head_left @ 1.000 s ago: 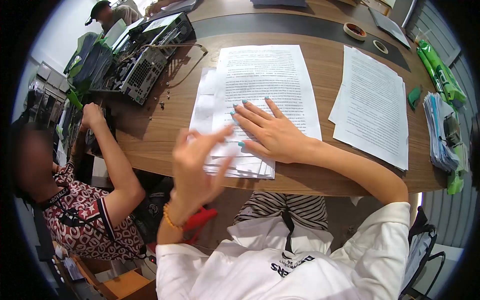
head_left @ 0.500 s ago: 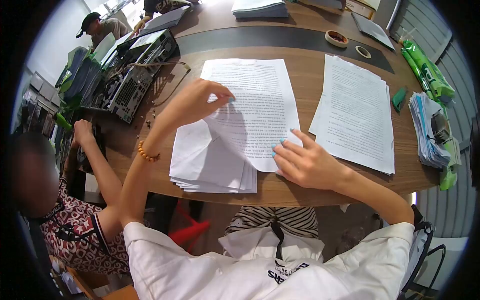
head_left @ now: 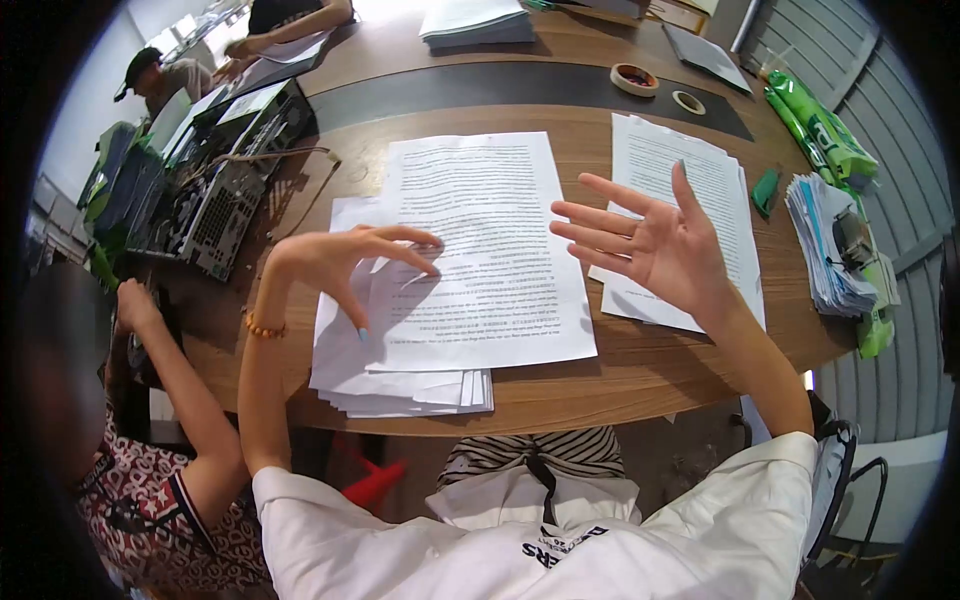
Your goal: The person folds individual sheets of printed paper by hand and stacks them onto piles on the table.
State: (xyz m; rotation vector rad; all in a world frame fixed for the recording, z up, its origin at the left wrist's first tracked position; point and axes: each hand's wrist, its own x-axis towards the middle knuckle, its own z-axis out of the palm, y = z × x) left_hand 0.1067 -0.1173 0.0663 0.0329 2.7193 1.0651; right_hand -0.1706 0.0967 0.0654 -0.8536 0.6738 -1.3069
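Note:
A printed sheet of paper lies flat in front of me, partly over a stack of white papers. My left hand is over the sheet's left side, its fingers apart and curved; fingertips are at the paper, and I cannot tell whether they press on it. My right hand is raised with the palm showing and fingers spread, holding nothing. Behind it, a second printed stack of papers rests on the right of the table, partly hidden by that hand.
An opened computer case with a loose cable stands at the left. Tape rolls, a green object, a bundle of papers and a green packet lie right. Another person's arm is at the left.
The sheet's lifted left edge has come down and it now lies flat. My right hand has risen off the paper and turned palm up; my left hand has lowered and opened.

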